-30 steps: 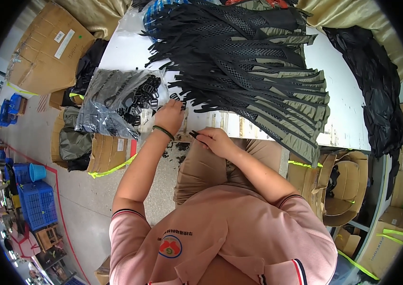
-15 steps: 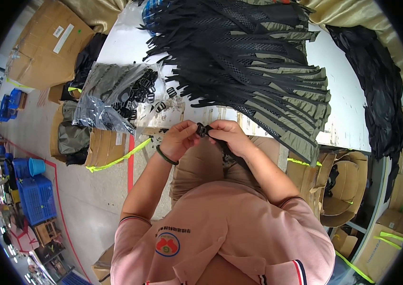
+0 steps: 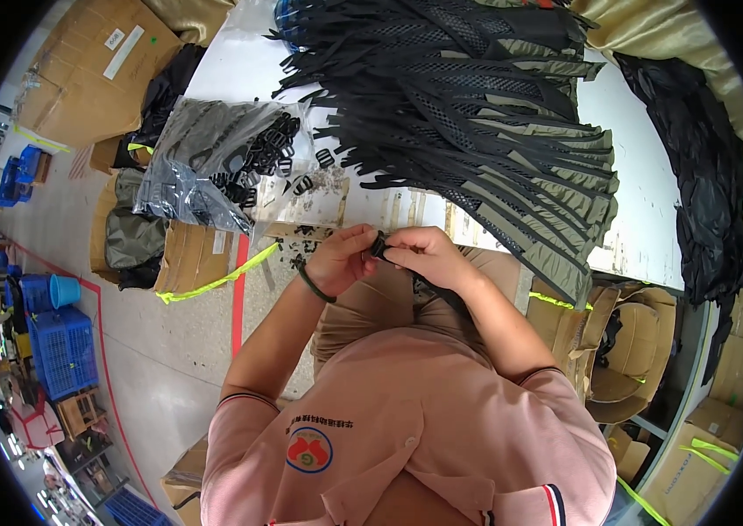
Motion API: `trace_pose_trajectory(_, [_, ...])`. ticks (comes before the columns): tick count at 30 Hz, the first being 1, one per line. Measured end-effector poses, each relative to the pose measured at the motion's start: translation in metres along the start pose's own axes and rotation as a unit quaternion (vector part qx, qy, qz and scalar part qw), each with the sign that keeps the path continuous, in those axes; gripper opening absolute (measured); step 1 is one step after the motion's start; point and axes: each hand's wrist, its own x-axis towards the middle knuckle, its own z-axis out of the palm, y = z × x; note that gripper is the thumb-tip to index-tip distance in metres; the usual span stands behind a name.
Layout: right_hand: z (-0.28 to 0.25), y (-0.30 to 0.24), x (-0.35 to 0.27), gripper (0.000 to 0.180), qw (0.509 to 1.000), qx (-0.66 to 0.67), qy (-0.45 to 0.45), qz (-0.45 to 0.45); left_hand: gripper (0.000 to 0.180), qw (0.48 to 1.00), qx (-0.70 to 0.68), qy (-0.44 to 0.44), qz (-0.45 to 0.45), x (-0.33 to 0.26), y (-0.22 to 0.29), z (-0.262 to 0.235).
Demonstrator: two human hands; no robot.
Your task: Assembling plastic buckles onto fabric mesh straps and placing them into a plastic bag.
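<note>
My left hand [image 3: 343, 261] pinches a small black plastic strap buckle [image 3: 378, 245] over my lap, just off the table's near edge. Against the buckle's other side, my right hand [image 3: 428, 258] closes on the end of a black strap [image 3: 431, 289], which hangs down over my thighs. Fingers hide most of the place where strap and buckle meet. Beyond my hands lies a large spread of black mesh and olive fabric straps [image 3: 477, 131]. Several loose black buckles [image 3: 303, 184] rest on the table beside a clear plastic bag [image 3: 205, 158] full of more.
The white table [image 3: 634, 175] has a worn near edge. Open cardboard boxes [image 3: 201, 256] stand below it at left, with another box [image 3: 634, 351] at right. Black fabric [image 3: 696, 167] hangs at the far right. Blue crates [image 3: 63, 346] stand on the floor further left.
The buckle has turned more edge-on between my fingers. My right hand has closed in toward my left, and my view has shifted slightly.
</note>
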Motion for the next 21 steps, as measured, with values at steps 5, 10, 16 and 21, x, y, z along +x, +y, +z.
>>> trace_pose_trajectory(5, [0.0,0.007,0.002,0.009,0.998,-0.052,-0.013,0.04,0.011,0.998,0.055,0.011,0.005,-0.001,-0.002,-0.007])
trace_pose_trajectory(10, [0.005,-0.002,-0.002,0.012,0.999,-0.017,-0.028,-0.004,0.011,0.998,0.056,0.012,-0.007,-0.005,-0.001,-0.004])
trace_pose_trajectory(16, [0.006,-0.003,-0.003,0.016,0.995,0.074,-0.072,-0.016,0.014,0.997,-0.012,-0.082,-0.009,-0.005,-0.006,0.001])
trace_pose_trajectory(21, [0.01,-0.009,-0.006,0.016,0.993,0.101,-0.061,-0.014,0.013,0.991,-0.046,-0.128,0.009,-0.002,-0.011,-0.005])
